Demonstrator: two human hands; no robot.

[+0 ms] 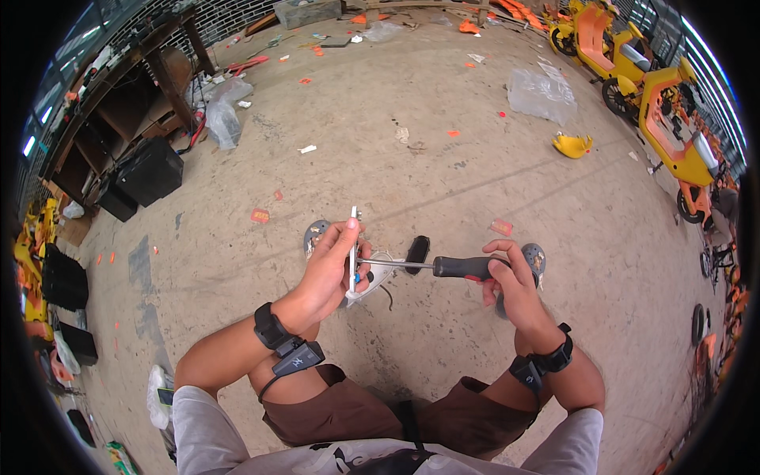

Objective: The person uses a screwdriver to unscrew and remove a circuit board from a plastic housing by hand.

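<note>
My left hand (328, 281) grips a thin, pale flat piece (353, 237) edge-on, with small fittings on its right face. My right hand (511, 281) holds a screwdriver (459, 267) with a dark handle and some red; its metal shaft runs leftward to the piece, and whether the tip touches it is hard to tell. Below, on the concrete floor, a white plate-like part (378, 277) lies beside a black oblong object (418, 252), between my shoes (534, 259).
Yellow-orange scooters (661, 134) line the right side, where a crouched person (720, 218) is partly visible. A dark workbench (134, 83) and black boxes (150, 174) stand at the left. Plastic bags (542, 95), a yellow shell (571, 145) and scraps are scattered about the floor (427, 174).
</note>
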